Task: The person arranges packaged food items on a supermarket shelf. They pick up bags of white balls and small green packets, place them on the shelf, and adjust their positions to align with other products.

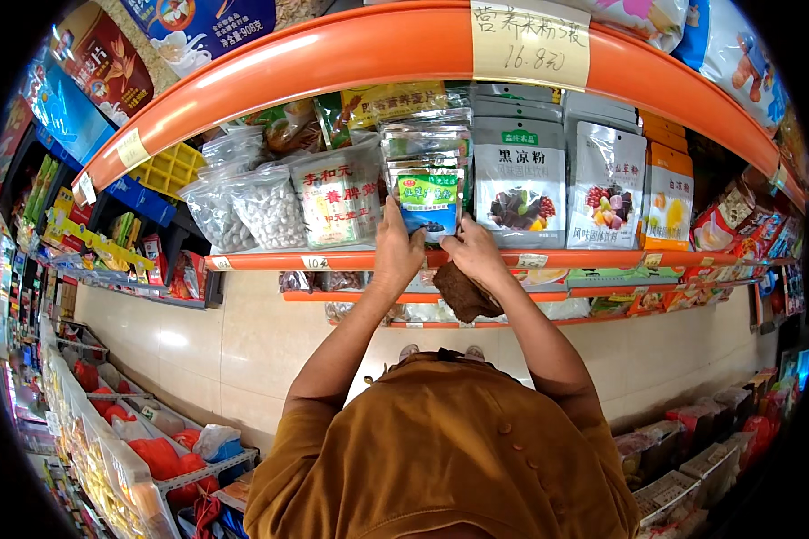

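A small green and blue packet (pixel 429 202) stands upright at the front of a row of similar packets on the middle shelf. My left hand (pixel 398 242) touches its left side, thumb at the lower front. At the packet's lower right corner, the fingers of my right hand (pixel 475 249) grip the edge. A brown cloth (pixel 464 293) hangs from under my right palm, in front of the shelf's orange front strip (pixel 593 259). Grey pouches (pixel 520 188) stand just right of the packets. To their left is a clear bag with red writing (pixel 340 195).
Clear bags of whitish pellets (pixel 270 209) sit farther left on the shelf. Orange pouches (pixel 669 195) stand to the right. An upper shelf's orange edge (pixel 350 50) curves overhead with a handwritten price card (pixel 529 44). Bins with red bags (pixel 155 458) stand behind on the left.
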Tool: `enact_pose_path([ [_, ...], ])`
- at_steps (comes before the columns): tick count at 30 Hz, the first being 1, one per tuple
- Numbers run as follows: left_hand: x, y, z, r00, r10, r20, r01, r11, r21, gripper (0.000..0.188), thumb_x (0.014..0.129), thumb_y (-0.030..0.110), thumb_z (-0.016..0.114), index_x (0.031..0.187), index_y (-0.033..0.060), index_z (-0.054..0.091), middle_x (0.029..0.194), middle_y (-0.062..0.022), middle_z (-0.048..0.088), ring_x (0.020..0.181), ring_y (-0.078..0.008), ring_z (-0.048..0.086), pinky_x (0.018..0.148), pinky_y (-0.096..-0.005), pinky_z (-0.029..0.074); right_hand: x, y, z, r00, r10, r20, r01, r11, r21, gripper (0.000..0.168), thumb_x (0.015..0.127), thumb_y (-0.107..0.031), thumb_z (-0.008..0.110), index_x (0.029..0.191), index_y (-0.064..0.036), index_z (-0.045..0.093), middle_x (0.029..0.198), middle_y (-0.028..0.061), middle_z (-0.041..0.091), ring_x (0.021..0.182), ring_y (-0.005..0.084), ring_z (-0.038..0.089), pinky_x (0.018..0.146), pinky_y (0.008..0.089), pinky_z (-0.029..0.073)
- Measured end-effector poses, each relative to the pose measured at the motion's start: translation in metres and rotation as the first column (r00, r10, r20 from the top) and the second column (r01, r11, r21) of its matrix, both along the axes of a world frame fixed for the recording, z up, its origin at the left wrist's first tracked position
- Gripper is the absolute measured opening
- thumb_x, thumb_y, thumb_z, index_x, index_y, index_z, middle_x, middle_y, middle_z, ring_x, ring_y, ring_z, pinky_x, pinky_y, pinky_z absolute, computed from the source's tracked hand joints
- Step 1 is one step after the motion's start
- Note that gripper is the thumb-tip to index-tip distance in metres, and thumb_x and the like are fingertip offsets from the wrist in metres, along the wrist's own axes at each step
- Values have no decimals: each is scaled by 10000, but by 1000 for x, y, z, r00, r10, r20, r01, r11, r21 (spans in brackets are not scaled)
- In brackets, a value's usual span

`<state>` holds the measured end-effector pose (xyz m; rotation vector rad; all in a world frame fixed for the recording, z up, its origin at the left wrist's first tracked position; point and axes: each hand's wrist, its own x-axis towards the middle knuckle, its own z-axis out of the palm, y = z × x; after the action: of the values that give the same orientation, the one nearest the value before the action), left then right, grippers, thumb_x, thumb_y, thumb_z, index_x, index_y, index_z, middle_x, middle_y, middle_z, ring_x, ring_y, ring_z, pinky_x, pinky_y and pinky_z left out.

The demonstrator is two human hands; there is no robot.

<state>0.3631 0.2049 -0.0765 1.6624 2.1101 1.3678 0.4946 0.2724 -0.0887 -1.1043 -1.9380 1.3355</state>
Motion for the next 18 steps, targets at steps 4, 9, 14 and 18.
enact_pose_path([
  [4,-2,-9,2,983,140,-117,-128,987,101,443,739,34,582,1142,-61,424,1010,-220,534,887,-338,519,718,-356,440,3,2,-7,999,3,-52,-8,996,-92,432,746,-130,563,1117,46,428,764,140,598,601,182,565,554,295,438],
  [9,-37,-42,21,957,278,79,-289,927,240,227,764,50,566,979,-15,533,929,-136,554,865,-297,475,771,-383,384,6,4,-5,997,31,-74,-42,988,-150,403,722,-194,591,1012,59,471,774,181,597,654,228,587,584,330,450],
  [14,-64,-51,13,847,497,-188,-470,866,173,394,782,201,589,1070,-33,458,1022,-197,481,934,-342,428,803,-420,352,5,0,0,995,20,-99,-33,991,-132,320,716,-130,565,976,42,490,785,164,595,674,229,588,593,342,443],
  [18,-58,-45,6,797,540,-271,-542,837,72,794,671,432,668,1198,-56,330,1095,-280,390,969,-399,402,828,-462,345,5,-3,-1,993,-3,-117,-9,995,-101,320,715,-122,561,976,48,487,796,169,596,682,233,593,598,343,444],
])
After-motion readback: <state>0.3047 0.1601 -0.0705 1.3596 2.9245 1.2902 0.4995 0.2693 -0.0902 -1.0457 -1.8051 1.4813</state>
